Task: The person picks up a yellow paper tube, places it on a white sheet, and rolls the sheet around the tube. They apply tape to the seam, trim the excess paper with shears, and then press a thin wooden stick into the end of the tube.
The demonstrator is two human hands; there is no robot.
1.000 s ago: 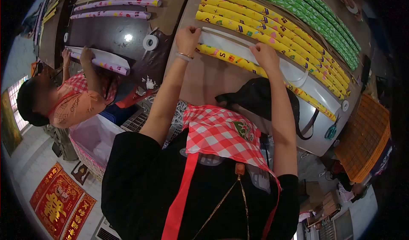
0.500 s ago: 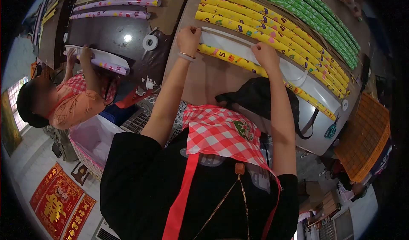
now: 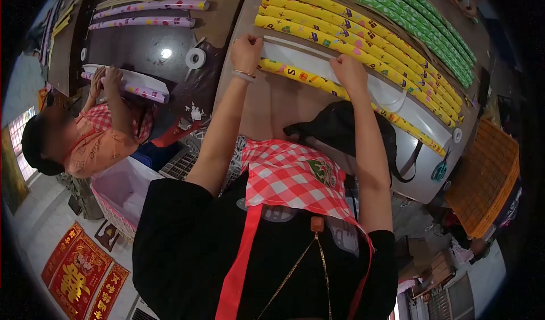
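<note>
Head view: white sheet (image 3: 298, 58) flat on brown table (image 3: 272, 113), btwn L hand (image 3: 247, 52) and R hand (image 3: 349, 73), running on past R hand toward table's right end. Along sheet's near side, yellow tube (image 3: 301, 75), passing behind R forearm (image 3: 369, 144). Along far side, pale strip (image 3: 298, 46), spanning from L fingertips to R fingertips. Just beyond, row of yellow tubes (image 3: 340, 24), then green tubes (image 3: 397, 22) farther off.

L hand: fingers curled in, thumb & index pinched tight on strip's left end. R hand: likewise curled, thumb & index together on strip nr its right end, rest of fingers tucked. Exact grip under R fingertips too small to tell.

Materials: sheet smooth, matte white, paper-like; strip narrow, straight, thin. Tubes long, slim, round, w/ glossy printed wrap: letters & small colored shapes on yellow, white pattern on green. Black bag (image 3: 335, 126) soft, crumpled, nr R forearm. Apron (image 3: 292, 175) red/wht check cloth. Scissors (image 3: 439, 171) w/ teal handles at table's right edge. Orange basket (image 3: 482, 178) woven, boxy. Over at left, co-worker (image 3: 105, 150) in orange top, bent over lilac tube (image 3: 145, 95), nr white tape roll (image 3: 188, 59), ring-shaped.
</note>
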